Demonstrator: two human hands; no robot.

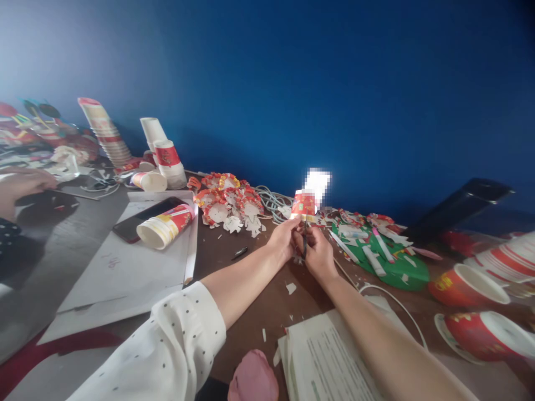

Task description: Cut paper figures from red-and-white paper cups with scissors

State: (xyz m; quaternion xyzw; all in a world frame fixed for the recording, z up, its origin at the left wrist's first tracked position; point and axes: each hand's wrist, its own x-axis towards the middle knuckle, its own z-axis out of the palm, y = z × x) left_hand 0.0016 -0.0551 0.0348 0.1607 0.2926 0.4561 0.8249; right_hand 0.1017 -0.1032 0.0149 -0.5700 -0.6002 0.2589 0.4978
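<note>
In the hands [285,239] | red-printed paper cup [303,205], dark scissors [305,240] | print unreadable

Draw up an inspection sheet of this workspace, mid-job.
Surface: brown tabletop, scattered with paper scraps.
Job's things: red-printed paper cup, held up; dark tool, probably scissors.
Clutter: cut-paper pile; phone and tipped cups on white box; green sheet bearing markers.
Grips: left grip on the cup, right grip on the tool.
Cables: pale coil near the wall; white cable right of the right forearm.
Surroundings: blue wall behind; another person's hand at far left.
</note>
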